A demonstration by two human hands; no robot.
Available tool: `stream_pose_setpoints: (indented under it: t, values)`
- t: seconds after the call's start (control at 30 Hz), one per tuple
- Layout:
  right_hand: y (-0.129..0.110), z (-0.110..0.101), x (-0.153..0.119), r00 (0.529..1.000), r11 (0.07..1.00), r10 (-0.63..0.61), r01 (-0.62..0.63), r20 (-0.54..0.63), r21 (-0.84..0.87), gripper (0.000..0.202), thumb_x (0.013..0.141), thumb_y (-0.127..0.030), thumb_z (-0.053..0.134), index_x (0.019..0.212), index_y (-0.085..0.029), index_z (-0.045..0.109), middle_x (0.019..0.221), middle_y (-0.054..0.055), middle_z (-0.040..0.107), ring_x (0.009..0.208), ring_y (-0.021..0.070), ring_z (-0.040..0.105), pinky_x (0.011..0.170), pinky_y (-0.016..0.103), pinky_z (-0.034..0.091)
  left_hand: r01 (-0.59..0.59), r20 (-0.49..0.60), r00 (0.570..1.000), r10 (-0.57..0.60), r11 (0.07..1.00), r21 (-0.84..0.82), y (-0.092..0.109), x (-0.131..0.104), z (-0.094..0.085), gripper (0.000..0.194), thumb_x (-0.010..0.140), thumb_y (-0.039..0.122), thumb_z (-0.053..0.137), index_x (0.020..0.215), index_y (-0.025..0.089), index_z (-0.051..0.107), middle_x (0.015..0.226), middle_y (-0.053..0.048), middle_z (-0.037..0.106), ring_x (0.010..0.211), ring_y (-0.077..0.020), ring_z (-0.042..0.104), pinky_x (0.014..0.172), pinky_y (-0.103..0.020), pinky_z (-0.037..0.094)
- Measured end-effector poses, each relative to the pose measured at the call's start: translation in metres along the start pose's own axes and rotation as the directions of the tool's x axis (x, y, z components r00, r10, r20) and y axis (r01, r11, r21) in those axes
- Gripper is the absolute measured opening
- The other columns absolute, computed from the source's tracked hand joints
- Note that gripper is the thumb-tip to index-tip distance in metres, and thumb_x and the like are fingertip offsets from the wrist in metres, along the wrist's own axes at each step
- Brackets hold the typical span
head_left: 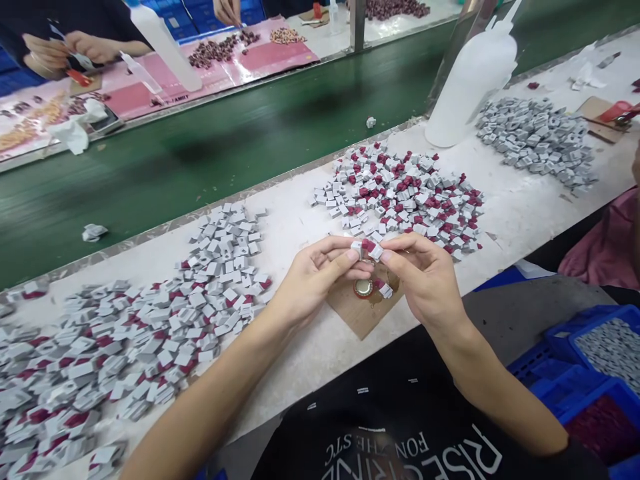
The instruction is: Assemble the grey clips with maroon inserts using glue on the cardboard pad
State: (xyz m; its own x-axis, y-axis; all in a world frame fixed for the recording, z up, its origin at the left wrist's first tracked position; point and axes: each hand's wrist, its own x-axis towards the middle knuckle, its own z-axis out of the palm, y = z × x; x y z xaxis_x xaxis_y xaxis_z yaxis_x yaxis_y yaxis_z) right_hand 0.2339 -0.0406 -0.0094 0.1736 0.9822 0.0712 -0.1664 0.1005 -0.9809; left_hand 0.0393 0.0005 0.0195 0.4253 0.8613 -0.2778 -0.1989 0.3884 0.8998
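Between the fingertips of my left hand (325, 270) is a small grey plastic piece (357, 248). My right hand (417, 270) pinches a grey and maroon plastic piece (373, 249), its maroon end turned toward the left one. The two pieces are very close; whether they touch I cannot tell. Below my hands lies a brown cardboard square (363, 319), with a bottle cap (363, 287) and another grey and maroon piece (385, 290) on it. Just beyond my fingers spreads a pile of grey and maroon pieces (400, 193).
More pieces (125, 340) cover the table's left side; a grey heap (537, 140) lies at the right by a white squeeze bottle (473, 87). A green conveyor belt (240, 153) runs behind. Blue crates (590, 373) stand low at right. Across the belt, a co-worker's hands (70, 50) hold something.
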Motion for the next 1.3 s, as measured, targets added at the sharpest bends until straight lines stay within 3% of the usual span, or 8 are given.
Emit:
stream_pose_setpoints:
  t: [0.47, 0.67, 0.8, 0.93, 1.03, 1.13, 1.23, 1.3]
  values:
    - [-0.006, 0.001, 0.020, 0.980, 0.993, 0.102, -0.090, 0.173, -0.072, 0.019, 0.090, -0.039, 0.095, 0.096, -0.023, 0.087, 0.096, 0.007, 0.089, 0.089, 0.0234, 0.087, 0.080, 0.037, 0.075, -0.147, 0.015, 0.989, 0.150, 0.936, 0.321, 0.020, -0.001, -0.009, 0.036, 0.094, 0.052, 0.094, 0.107, 0.020, 0.084, 0.109, -0.008, 0.085, 0.084, -0.0223, 0.081, 0.084, -0.036, 0.072]
    - [0.001, 0.011, 0.040, 0.985, 0.996, 0.061, -0.051, 0.158, -0.067, 0.018, 0.089, -0.038, 0.094, 0.097, -0.023, 0.088, 0.098, 0.007, 0.089, 0.091, 0.0234, 0.086, 0.081, 0.036, 0.072, -0.185, 0.040, 0.982, 0.183, 0.912, 0.367, 0.028, 0.014, -0.019, 0.030, 0.091, 0.044, 0.096, 0.101, 0.019, 0.081, 0.099, -0.005, 0.081, 0.084, -0.0203, 0.077, 0.085, -0.036, 0.068]
    - [0.003, 0.008, 0.064, 0.971, 0.976, 0.059, -0.008, 0.232, -0.216, 0.025, 0.092, -0.044, 0.090, 0.106, -0.023, 0.088, 0.103, 0.008, 0.089, 0.097, 0.0259, 0.085, 0.088, 0.041, 0.070, -0.169, 0.057, 0.985, 0.160, 0.905, 0.391, 0.030, 0.037, -0.040, 0.031, 0.088, 0.040, 0.096, 0.107, 0.019, 0.081, 0.100, -0.008, 0.082, 0.087, -0.0218, 0.077, 0.084, -0.037, 0.066]
    - [-0.003, -0.013, 0.094, 0.990, 0.773, -0.089, 0.137, 0.108, -0.619, 0.024, 0.097, -0.038, 0.081, 0.116, -0.024, 0.087, 0.105, 0.009, 0.084, 0.088, 0.0263, 0.077, 0.083, 0.045, 0.063, -0.157, -0.202, 0.931, 0.303, 0.834, 0.529, 0.052, 0.072, -0.080, 0.024, 0.088, 0.034, 0.093, 0.101, 0.018, 0.081, 0.100, -0.010, 0.082, 0.088, -0.0230, 0.074, 0.081, -0.036, 0.062]
    - [-0.008, -0.025, 0.113, 0.980, 0.493, -0.162, 0.180, 0.113, -0.851, 0.018, 0.098, -0.028, 0.072, 0.109, -0.023, 0.086, 0.108, 0.011, 0.082, 0.094, 0.0307, 0.075, 0.084, 0.046, 0.059, 0.056, -0.442, 0.817, 0.370, 0.712, 0.700, 0.078, 0.100, -0.115, 0.016, 0.083, 0.025, 0.092, 0.089, 0.019, 0.079, 0.093, -0.008, 0.080, 0.088, -0.0249, 0.073, 0.079, -0.034, 0.058]
    - [-0.010, -0.024, 0.125, 0.972, 0.291, -0.179, 0.202, 0.155, -0.935, 0.021, 0.098, -0.025, 0.070, 0.111, -0.022, 0.085, 0.112, 0.014, 0.080, 0.113, 0.0377, 0.073, 0.089, 0.047, 0.058, 0.272, -0.606, 0.715, 0.349, 0.659, 0.701, 0.094, 0.124, -0.144, 0.016, 0.082, 0.019, 0.090, 0.086, 0.021, 0.075, 0.096, -0.007, 0.082, 0.092, -0.0270, 0.076, 0.083, -0.035, 0.059]
    - [-0.012, -0.013, 0.134, 0.976, 0.219, -0.151, 0.191, 0.160, -0.957, 0.026, 0.099, -0.028, 0.072, 0.120, -0.019, 0.084, 0.116, 0.017, 0.079, 0.118, 0.0403, 0.072, 0.092, 0.049, 0.059, 0.353, -0.677, 0.659, 0.327, 0.660, 0.663, 0.096, 0.141, -0.161, 0.018, 0.084, 0.016, 0.088, 0.084, 0.022, 0.071, 0.100, -0.008, 0.082, 0.093, -0.0290, 0.077, 0.086, -0.038, 0.061]
    - [-0.014, -0.005, 0.144, 0.976, 0.231, -0.137, 0.200, 0.171, -0.952, 0.031, 0.102, -0.030, 0.070, 0.128, -0.018, 0.083, 0.123, 0.018, 0.078, 0.121, 0.0401, 0.073, 0.094, 0.049, 0.060, 0.366, -0.687, 0.658, 0.308, 0.667, 0.649, 0.094, 0.149, -0.168, 0.018, 0.087, 0.016, 0.085, 0.081, 0.022, 0.070, 0.097, -0.009, 0.081, 0.091, -0.0293, 0.078, 0.086, -0.039, 0.062]
